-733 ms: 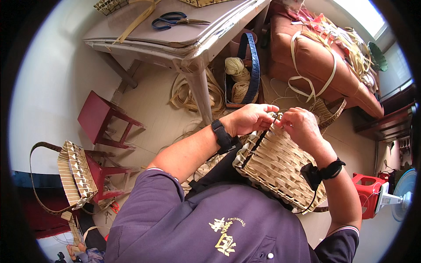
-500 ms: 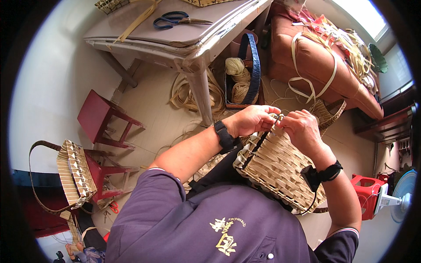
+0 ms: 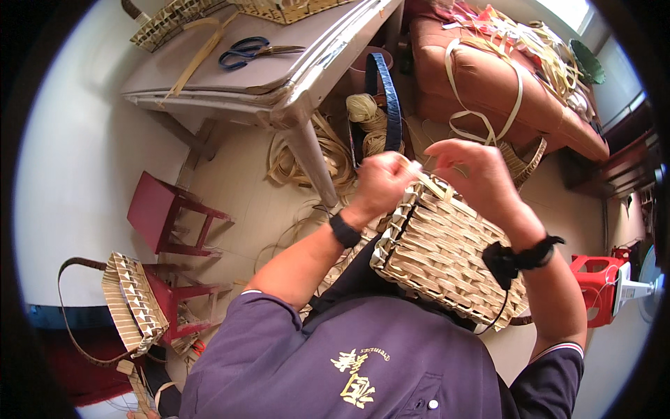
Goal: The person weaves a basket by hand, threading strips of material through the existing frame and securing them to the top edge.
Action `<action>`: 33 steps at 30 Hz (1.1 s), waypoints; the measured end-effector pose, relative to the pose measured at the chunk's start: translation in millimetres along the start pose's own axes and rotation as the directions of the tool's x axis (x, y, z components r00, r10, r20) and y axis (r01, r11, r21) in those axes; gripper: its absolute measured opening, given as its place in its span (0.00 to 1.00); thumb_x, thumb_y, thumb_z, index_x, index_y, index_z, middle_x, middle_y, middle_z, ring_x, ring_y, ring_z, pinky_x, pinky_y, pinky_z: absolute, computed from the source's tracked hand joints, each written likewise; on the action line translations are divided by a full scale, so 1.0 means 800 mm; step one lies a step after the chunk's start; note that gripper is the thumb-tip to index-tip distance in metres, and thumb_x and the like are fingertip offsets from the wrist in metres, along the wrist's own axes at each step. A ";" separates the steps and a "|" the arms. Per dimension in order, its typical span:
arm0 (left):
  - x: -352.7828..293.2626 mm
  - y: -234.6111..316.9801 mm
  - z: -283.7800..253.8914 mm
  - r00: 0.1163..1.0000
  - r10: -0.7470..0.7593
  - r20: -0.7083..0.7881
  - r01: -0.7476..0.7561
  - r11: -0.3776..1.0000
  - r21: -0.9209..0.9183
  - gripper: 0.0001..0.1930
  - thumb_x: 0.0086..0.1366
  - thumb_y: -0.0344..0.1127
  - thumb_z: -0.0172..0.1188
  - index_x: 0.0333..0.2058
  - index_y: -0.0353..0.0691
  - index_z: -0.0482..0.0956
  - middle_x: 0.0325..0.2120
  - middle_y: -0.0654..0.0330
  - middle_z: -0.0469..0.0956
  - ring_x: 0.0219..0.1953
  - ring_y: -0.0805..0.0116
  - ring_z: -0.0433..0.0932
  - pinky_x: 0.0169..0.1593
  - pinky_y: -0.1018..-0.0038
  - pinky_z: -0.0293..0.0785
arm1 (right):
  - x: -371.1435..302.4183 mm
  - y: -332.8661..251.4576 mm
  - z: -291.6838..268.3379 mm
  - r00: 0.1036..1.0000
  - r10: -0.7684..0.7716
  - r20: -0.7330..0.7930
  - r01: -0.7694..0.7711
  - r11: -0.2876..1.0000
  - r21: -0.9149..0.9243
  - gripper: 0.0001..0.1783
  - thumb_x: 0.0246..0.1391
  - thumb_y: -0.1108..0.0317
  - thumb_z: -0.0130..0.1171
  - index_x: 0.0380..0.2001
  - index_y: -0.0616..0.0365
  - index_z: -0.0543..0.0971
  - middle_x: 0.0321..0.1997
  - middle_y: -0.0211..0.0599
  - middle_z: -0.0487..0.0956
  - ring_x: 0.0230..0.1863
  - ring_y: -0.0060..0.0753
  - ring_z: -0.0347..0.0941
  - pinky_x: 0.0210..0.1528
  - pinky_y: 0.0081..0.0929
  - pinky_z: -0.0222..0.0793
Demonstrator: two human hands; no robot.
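A woven basket (image 3: 447, 255) of tan flat strips rests tilted on my lap, its far upper edge by my hands. At that edge my left hand (image 3: 382, 183) is closed, pinching a pale flat strip (image 3: 434, 184) that runs out to the basket's corner. My right hand (image 3: 481, 176) is lifted just right of the strip, slightly blurred, fingers curved and apart with nothing seen in them. A dark band crosses the basket's left side near the rim. Part of the basket's right side is hidden behind my right wrist.
Blue-handled scissors (image 3: 255, 52) lie on the table (image 3: 202, 91). Under it are coiled strips (image 3: 317, 157) and a blue-handled basket (image 3: 391, 98) with wound balls. An orange-brown sofa (image 3: 481, 84) bears loose strips. Dark red stools (image 3: 157, 213) and another basket (image 3: 129, 304) stand left; a red stool (image 3: 593, 286) right.
My hands have parted: the left has drawn left and closed on the strip, the right has let go and opened. The view has shifted slightly.
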State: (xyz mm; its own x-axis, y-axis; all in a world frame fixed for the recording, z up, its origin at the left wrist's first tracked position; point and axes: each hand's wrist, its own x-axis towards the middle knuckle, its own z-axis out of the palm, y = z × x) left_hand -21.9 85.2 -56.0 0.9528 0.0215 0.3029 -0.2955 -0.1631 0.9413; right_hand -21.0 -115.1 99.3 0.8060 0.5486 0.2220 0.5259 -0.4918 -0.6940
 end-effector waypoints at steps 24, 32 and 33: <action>0.000 0.031 -0.044 0.849 0.408 0.337 -0.526 0.720 0.453 0.06 0.56 0.29 0.72 0.34 0.43 0.87 0.29 0.60 0.80 0.38 0.58 0.79 0.48 0.62 0.72 | -0.349 0.214 -0.070 0.701 0.577 -0.419 -0.363 0.795 0.486 0.07 0.67 0.71 0.61 0.42 0.65 0.82 0.36 0.22 0.78 0.39 0.15 0.71 0.45 0.17 0.66; -0.001 0.040 -0.056 0.933 0.246 0.262 -0.325 0.889 0.324 0.05 0.61 0.26 0.69 0.32 0.38 0.80 0.32 0.61 0.79 0.37 0.63 0.76 0.44 0.65 0.73 | -0.356 0.236 -0.077 0.723 0.590 -0.359 -0.379 0.773 0.508 0.07 0.66 0.72 0.62 0.33 0.60 0.78 0.30 0.19 0.73 0.33 0.12 0.65 0.38 0.13 0.59; -0.001 0.022 -0.067 0.972 0.108 0.210 -0.131 0.987 0.098 0.03 0.65 0.28 0.66 0.34 0.38 0.80 0.34 0.61 0.80 0.39 0.64 0.77 0.47 0.66 0.74 | -0.358 0.234 -0.079 0.728 0.593 -0.345 -0.383 0.769 0.512 0.07 0.67 0.72 0.61 0.33 0.60 0.78 0.30 0.19 0.73 0.33 0.12 0.65 0.38 0.13 0.59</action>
State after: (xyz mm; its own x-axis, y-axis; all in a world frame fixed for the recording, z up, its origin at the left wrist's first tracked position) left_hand -31.8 135.1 -31.4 0.9085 -0.2037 0.3649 -0.4096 -0.2606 0.8743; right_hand -136.6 -406.7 -51.0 0.9920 -0.1256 -0.0132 -0.0434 -0.2416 -0.9694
